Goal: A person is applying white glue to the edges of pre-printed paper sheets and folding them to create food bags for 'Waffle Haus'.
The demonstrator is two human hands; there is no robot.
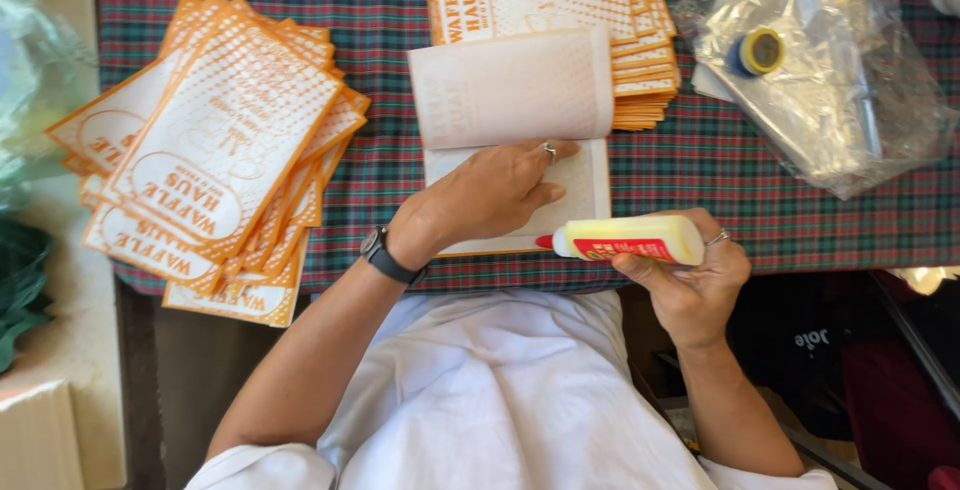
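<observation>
White shirt filled the lower frame. Right hand [695, 285] gripped the yellow glue bottle [625, 239], red nozzle at the folded paper bag [515, 140], centre counter [400, 10]. Left hand [490, 195] lay flat, pinning it. Gluing step judged underway; next move calls for an even bead along the flap edge.

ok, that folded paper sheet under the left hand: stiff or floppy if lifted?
Probably floppy: the paper sheet is thin and its upper flap already curls over. Likely light, since the left hand pins it flat. It may slide little on the plaid tablecloth.
</observation>
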